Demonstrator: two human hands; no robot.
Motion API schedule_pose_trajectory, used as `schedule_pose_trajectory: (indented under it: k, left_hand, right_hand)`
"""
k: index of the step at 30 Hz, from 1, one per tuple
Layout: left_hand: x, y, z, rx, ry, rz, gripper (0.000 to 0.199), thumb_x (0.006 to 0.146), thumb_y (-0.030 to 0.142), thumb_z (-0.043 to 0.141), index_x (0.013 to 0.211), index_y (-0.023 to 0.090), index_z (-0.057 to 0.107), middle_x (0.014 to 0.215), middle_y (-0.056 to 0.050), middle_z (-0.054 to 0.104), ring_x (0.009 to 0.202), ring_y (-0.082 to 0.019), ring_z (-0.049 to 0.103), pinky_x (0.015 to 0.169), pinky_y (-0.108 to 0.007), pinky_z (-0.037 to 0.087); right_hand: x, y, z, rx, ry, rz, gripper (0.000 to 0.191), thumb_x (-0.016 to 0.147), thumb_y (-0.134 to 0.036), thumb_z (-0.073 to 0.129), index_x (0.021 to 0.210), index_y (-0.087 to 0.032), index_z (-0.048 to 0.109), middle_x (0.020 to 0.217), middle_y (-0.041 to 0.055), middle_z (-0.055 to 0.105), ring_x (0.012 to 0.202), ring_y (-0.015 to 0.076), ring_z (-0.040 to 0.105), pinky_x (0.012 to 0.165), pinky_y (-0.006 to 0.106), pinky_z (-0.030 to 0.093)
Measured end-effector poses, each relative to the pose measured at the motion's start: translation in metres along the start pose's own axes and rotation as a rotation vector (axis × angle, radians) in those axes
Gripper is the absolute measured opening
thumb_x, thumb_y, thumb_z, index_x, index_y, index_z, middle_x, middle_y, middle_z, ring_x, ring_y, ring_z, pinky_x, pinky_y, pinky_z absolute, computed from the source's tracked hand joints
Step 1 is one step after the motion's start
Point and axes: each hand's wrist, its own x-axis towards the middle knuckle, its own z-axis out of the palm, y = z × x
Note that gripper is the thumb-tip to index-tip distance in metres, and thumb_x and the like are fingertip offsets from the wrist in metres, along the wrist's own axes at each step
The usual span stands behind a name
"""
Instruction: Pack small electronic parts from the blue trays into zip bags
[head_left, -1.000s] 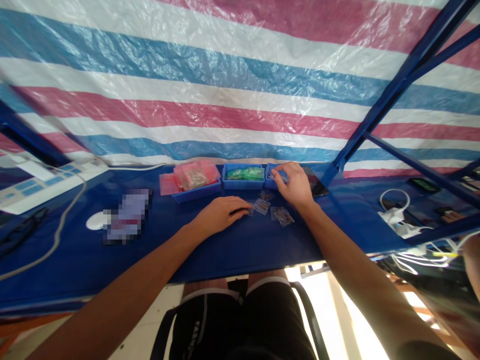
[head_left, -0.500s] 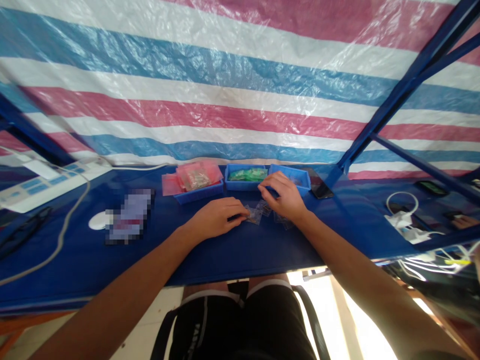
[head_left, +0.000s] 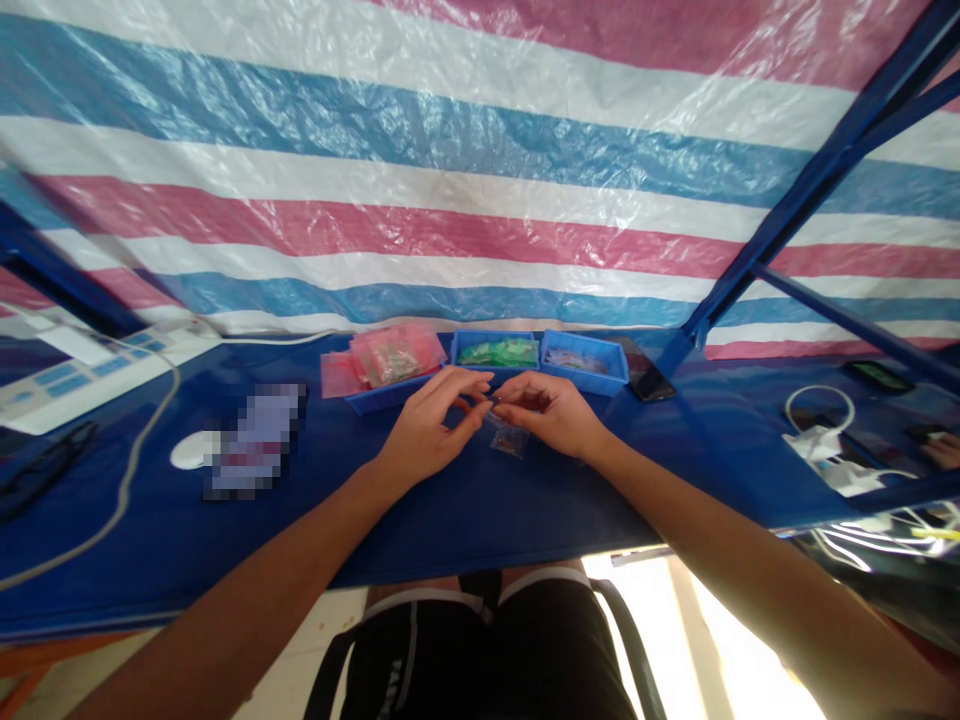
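"In the head view, what are the hands up to?"

"The left hand (head_left: 431, 420) and the right hand (head_left: 547, 415) meet over the blue table cover (head_left: 480, 525), fingertips almost touching."

"And the fingers?"

"Left thumb and forefinger curve toward each other, with the other fingers loosely apart. The right fingers are bunched, the thumb and forefinger pinching something tiny. It's too small to tell what."

"Where's the little bag?"

"The small clear plastic bag (head_left: 510, 441), with dark bits inside, sits right under the fingertips. She'd have to squint, or he would: whether it touches the fingers can't be told."

"What's behind them?"

"Three blue plastic trays in a row. The left tray (head_left: 390, 400) holds pink bags (head_left: 394, 355), the middle tray (head_left: 487, 338) green packets (head_left: 499, 352), and the right tray (head_left: 592, 375) clear bags (head_left: 574, 360). A smartphone (head_left: 646, 370) lies just beside the right tray."

"Further out?"

"On the left are a white power strip (head_left: 82, 375), a round white object (head_left: 193, 450) and a pixelated item (head_left: 255, 440). On the right is a white charger (head_left: 821, 450) with its cable. Another person's hand (head_left: 941, 452) rests at the right edge. A striped tarpaulin (head_left: 450, 200) hangs behind everything."
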Motion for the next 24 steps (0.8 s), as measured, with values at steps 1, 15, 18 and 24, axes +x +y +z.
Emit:
schedule_pose_trajectory:
  k: [1, 15, 18, 24]
  left_hand:
    - [0.000, 0.001, 0.000, 0.024, -0.009, 0.018, 0.040, 0.105, 0.028, 0.069, 0.144, 0.022, 0.064, 0.131, -0.013, 0.070, 0.115, -0.022, 0.074, 0.092, -0.034, 0.068]
    - [0.004, -0.009, -0.003, 0.128, -0.032, 0.235, 0.019, 0.103, 0.016, 0.069, 0.119, 0.024, 0.076, 0.118, -0.008, 0.079, 0.118, -0.023, 0.072, 0.107, -0.044, 0.059]
    - [0.004, -0.006, -0.004, 0.129, 0.021, 0.190, 0.015, 0.105, 0.019, 0.069, 0.118, 0.022, 0.074, 0.111, -0.008, 0.080, 0.111, -0.022, 0.074, 0.103, -0.043, 0.060]
    - [0.001, -0.004, -0.002, 0.149, 0.073, 0.120, 0.007, 0.105, 0.024, 0.069, 0.110, 0.020, 0.074, 0.104, -0.006, 0.080, 0.095, -0.019, 0.075, 0.091, -0.035, 0.062]
  right_hand:
    - [0.001, 0.001, 0.000, 0.045, 0.010, 0.024, 0.036, 0.083, -0.047, 0.092, 0.107, -0.025, 0.075, 0.096, 0.0029, 0.082, 0.082, 0.0215, 0.078, 0.079, 0.037, 0.064]
    - [0.005, -0.008, 0.001, 0.211, 0.050, 0.148, 0.056, 0.086, -0.051, 0.089, 0.130, -0.024, 0.070, 0.081, 0.0009, 0.079, 0.064, 0.0178, 0.072, 0.053, 0.027, 0.055]
    - [0.005, -0.006, -0.001, 0.119, 0.100, 0.068, 0.049, 0.089, -0.053, 0.086, 0.130, -0.028, 0.076, 0.100, 0.0043, 0.078, 0.075, 0.0187, 0.072, 0.051, 0.026, 0.053]
    - [0.004, -0.004, -0.006, -0.091, 0.086, -0.030, 0.031, 0.083, -0.049, 0.092, 0.105, -0.028, 0.087, 0.117, 0.0079, 0.074, 0.079, 0.0178, 0.068, 0.056, 0.029, 0.055]
